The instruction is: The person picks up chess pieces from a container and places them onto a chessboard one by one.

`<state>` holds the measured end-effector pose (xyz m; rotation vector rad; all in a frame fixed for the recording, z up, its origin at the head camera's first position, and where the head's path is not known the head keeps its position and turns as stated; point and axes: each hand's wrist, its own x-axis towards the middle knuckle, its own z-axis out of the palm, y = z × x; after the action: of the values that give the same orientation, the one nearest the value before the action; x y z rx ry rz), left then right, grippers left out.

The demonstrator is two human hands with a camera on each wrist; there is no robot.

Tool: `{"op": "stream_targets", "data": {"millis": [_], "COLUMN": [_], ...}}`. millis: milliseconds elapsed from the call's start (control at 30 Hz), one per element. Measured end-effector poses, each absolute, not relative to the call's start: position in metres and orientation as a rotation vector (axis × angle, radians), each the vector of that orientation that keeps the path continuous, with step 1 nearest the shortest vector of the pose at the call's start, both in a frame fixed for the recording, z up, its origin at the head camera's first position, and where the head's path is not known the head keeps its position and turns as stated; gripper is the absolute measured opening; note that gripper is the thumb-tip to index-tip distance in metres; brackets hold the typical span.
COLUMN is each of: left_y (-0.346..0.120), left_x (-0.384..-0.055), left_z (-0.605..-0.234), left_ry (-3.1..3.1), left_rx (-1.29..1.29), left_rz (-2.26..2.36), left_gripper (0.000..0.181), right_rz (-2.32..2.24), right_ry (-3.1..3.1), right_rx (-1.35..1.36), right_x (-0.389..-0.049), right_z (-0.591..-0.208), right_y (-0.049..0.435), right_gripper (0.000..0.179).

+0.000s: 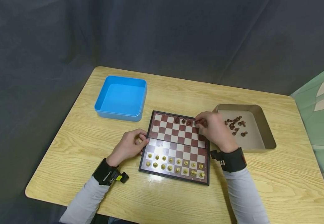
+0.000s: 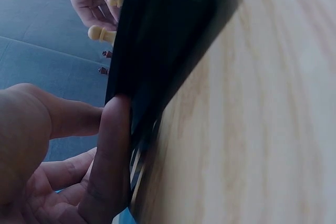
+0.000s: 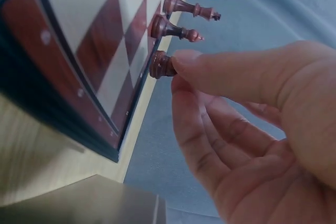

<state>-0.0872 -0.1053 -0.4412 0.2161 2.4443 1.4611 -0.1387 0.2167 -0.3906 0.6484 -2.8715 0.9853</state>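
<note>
From the head, the right hand (image 1: 214, 128) is at the chessboard's (image 1: 166, 137) far row, beside three standing dark chessmen (image 1: 183, 120), while the left hand (image 1: 127, 145) is at the left edge; more dark chessmen (image 1: 236, 121) lie loose in the tan tin (image 1: 269, 140). In the left wrist view, thumb and finger are closed on the board's edge, apparently steadying it. In the right wrist view, thumb and fingertips pinch a dark chess piece (image 3: 161, 65), its top hidden, beside the bishop (image 3: 176, 28); whether its base touches is unclear. The step seems to be placing it; next calls for centring it, then a gentle release.
</note>
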Motion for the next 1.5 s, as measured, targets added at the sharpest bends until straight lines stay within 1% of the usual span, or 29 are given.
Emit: {"op": "stream_targets", "data": {"millis": [833,1267,1500], "left_y": [-0.105,-0.1048,-0.1045], "left_x": [-0.087,-0.0865,-0.0864], "left_z": [-0.4419,-0.4417,-0.4415], "left_ry": [2.446,2.447,2.454], "left_rx": [0.231,0.224,0.222], "left_rz": [1.473,1.472,1.467], "left_gripper": [0.022,0.021,0.022], "right_rz": [0.906,0.921,0.969], "right_ry": [-2.886,-2.863,-2.938], "right_rx": [0.668,0.694,0.609], "right_x": [-0.1416,-0.1417,-0.1377], "right_z": [-0.3983,-0.3996,-0.3903], "right_y": [0.215,0.2158,0.2189], "right_gripper": [0.019,0.02,0.025]}}
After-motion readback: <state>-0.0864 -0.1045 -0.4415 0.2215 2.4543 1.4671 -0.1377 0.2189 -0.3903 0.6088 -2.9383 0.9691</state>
